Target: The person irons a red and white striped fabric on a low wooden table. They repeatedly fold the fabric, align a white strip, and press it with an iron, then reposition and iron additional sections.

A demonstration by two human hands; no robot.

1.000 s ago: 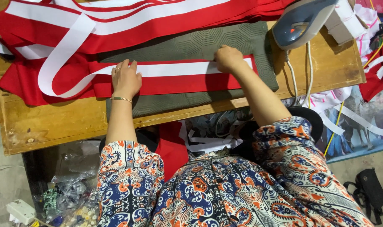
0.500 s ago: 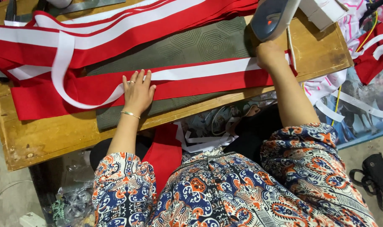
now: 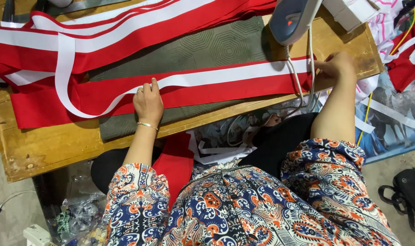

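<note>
The wooden table (image 3: 43, 146) is carrying a green padded mat (image 3: 216, 45) across its middle, and long red fabric strips (image 3: 125, 43) are piling toward the far left corner. One red strip with a white band (image 3: 225, 84) is lying along the near edge of the table, stretched flat between both hands. It is looking thin, light and limp, likely to wrinkle or slide on the mat, so it is best taken at the ends and pinned flat with the palm. The steam iron (image 3: 292, 18) is sitting near the far right corner, its cord (image 3: 298, 82) trailing over the strip. The left hand (image 3: 148, 102) is pressing flat, fingers spread, holding the strip down mid-length. The right hand (image 3: 337, 66) is pinching the strip's right end by the table's right edge.
</note>
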